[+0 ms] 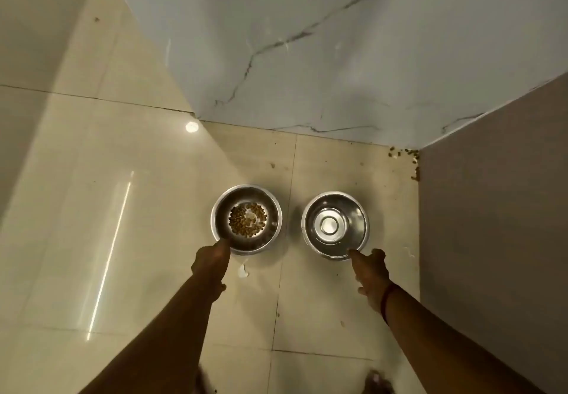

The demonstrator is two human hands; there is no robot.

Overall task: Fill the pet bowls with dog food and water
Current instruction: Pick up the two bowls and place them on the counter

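Tiled floor [147, 240], seen from above; person standing, both arms reaching down.

Two steel bowls stand side by side on the floor, apart, with a tile joint running between them. Both are near the far right corner of the floor, where the marble wall [338, 55] meets a plain grey wall [491, 209].

- Left bowl [246, 191]: upright, with a thin layer of brown dog food [238, 220] across its bottom. Bare metal shows at the middle of the pile.
- Right bowl [335, 201]: upright, shiny inside, no food. Cannot tell whether it holds clear water or nothing.

Hands are well apart, one at each bowl.

- Left hand [212, 266]: fingers stretched forward, tips at the near left rim of the left bowl and touching it. Cannot tell whether they pinch the rim or only rest against it, as the hand is dark and seen from behind.
- Right hand [372, 274]: one straight finger [353, 254] points at the near rim of the right bowl, its tip at the rim's outer edge. No grip around the bowl is visible. A red band [388, 301] circles this wrist.

Other things:

- Loose kibble [402, 151] lies scattered in the far right corner of the floor, along the foot of both walls.
- A small white smear [242, 270] sits on the tile just near of the left bowl.
- A round glare spot [192, 126] lies on the floor by the end of the marble wall.
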